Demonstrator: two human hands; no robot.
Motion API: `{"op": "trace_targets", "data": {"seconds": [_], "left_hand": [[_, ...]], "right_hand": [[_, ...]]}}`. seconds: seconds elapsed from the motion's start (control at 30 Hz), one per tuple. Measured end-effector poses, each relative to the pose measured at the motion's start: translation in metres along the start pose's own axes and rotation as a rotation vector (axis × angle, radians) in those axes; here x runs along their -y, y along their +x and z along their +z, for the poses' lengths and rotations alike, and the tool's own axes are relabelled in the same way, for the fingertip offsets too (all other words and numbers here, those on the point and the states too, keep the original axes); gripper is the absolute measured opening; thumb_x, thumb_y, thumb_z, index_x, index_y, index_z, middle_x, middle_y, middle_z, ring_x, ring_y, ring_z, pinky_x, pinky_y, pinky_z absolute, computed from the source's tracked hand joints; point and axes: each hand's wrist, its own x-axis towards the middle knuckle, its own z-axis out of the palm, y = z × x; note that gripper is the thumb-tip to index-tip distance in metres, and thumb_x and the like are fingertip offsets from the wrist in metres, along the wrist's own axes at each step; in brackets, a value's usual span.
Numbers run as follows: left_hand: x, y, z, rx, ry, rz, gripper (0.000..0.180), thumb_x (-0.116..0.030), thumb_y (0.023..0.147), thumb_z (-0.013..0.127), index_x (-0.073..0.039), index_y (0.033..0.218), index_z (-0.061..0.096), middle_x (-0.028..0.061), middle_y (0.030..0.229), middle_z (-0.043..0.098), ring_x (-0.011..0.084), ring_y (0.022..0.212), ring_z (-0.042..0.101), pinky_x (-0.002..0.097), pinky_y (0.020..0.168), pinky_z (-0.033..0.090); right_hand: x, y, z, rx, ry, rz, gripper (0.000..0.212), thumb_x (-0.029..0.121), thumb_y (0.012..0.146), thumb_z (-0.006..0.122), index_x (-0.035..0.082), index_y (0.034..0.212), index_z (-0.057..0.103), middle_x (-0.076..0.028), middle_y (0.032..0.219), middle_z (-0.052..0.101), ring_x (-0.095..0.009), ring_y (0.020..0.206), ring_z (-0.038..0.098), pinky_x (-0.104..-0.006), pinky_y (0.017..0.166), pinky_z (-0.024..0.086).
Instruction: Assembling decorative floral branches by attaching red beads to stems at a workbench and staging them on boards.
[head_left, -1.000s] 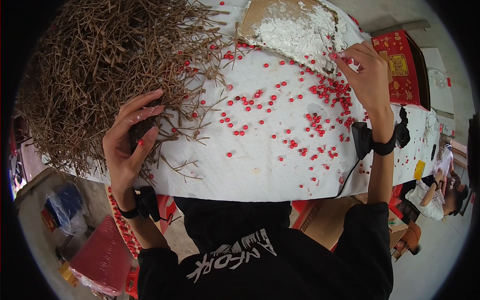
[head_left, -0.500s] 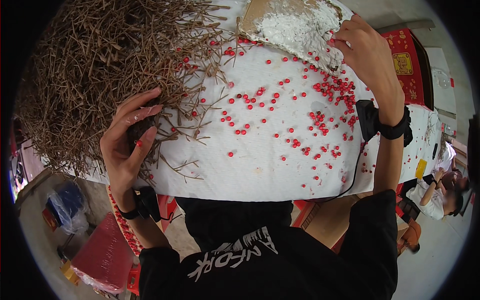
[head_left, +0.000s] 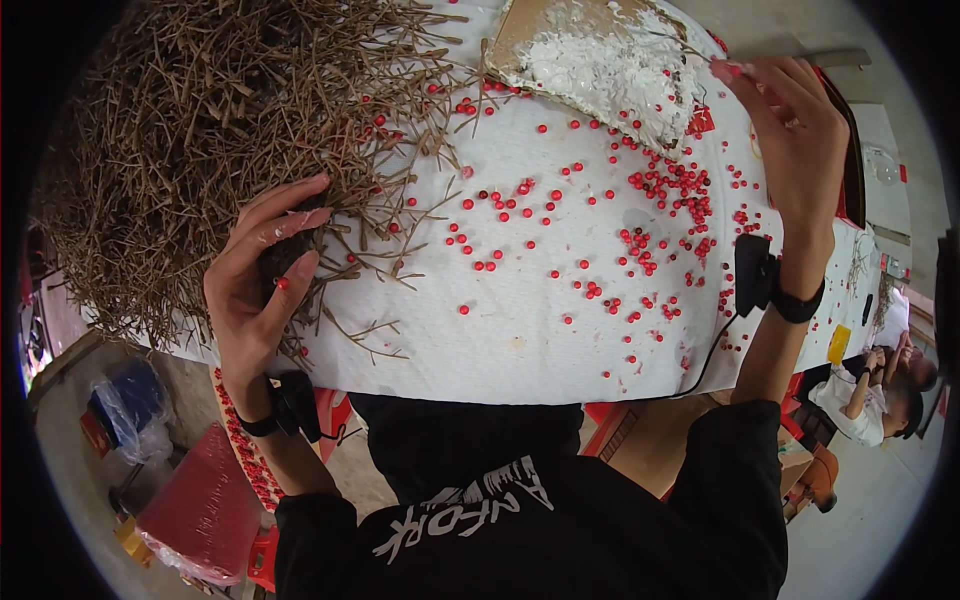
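Observation:
My left hand (head_left: 250, 280) is curled round a bundle of brown twigs (head_left: 285, 258) at the near edge of a big heap of twigs (head_left: 200, 150). One red berry bead (head_left: 283, 284) sits against its thumb, and white smears mark its fingers. Beyond the right part of the table, my right hand (head_left: 795, 125) is raised with its fingertips pinched. From them a thin twig (head_left: 685, 45) appears to reach left over a cardboard sheet (head_left: 515, 45) coated in thick white paste (head_left: 600, 65). Something red shows at the fingertips. Many loose red berry beads (head_left: 670, 185) lie below the cardboard.
A white cloth (head_left: 480, 350) covers the table, with berries scattered over its middle. A dark cable (head_left: 712, 355) runs from the right wrist device (head_left: 755, 275) to the near edge. A red-wrapped stack (head_left: 205, 505) stands lower left. Other people (head_left: 865, 400) sit far right.
My right hand has moved right and away from the paste, uncovering more berries and a red patch by the cardboard. My left hand has stayed almost still on the twigs.

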Motion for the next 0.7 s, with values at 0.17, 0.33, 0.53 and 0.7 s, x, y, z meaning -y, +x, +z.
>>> {"op": "trace_targets", "data": {"seconds": [0.17,0.33,0.53,0.7], "left_hand": [[0.004,-0.002,0.000,-0.004,-0.053,0.020,0.030,0.005,0.077,0.063,0.003,0.107,0.066,0.0184,0.126,0.060,0.0307,0.124,0.051,0.0425,0.108,0.033],[0.003,0.000,-0.001,0.012,-0.027,0.023,0.031,0.005,0.077,0.063,0.003,0.108,0.066,0.0185,0.126,0.060,0.0311,0.124,0.051,0.0426,0.107,0.034],[0.002,-0.001,-0.001,-0.001,-0.028,0.013,0.031,0.005,0.077,0.063,0.003,0.108,0.066,0.0187,0.126,0.060,0.0315,0.124,0.050,0.0427,0.107,0.035],[0.002,0.000,0.001,-0.007,-0.043,0.003,0.030,0.004,0.077,0.064,0.004,0.108,0.066,0.0190,0.126,0.060,0.0317,0.124,0.050,0.0429,0.107,0.035]], "right_hand": [[-0.018,0.004,-0.002,0.217,0.195,0.287,0.022,0.019,0.083,0.072,0.000,0.093,0.071,-0.005,0.073,0.062,-0.008,0.061,0.046,-0.0254,0.057,0.038],[-0.048,0.014,0.025,0.376,0.111,0.330,0.024,0.021,0.082,0.074,-0.001,0.092,0.072,-0.005,0.067,0.063,-0.008,0.057,0.045,-0.0261,0.055,0.038],[-0.045,0.012,0.040,0.260,0.048,0.271,0.025,0.023,0.080,0.074,-0.001,0.087,0.072,-0.007,0.065,0.061,-0.010,0.057,0.047,-0.0281,0.054,0.038],[-0.041,0.014,0.042,0.226,0.048,0.272,0.026,0.023,0.079,0.075,-0.002,0.084,0.071,-0.007,0.063,0.059,-0.010,0.056,0.046,-0.0285,0.053,0.038]]}}
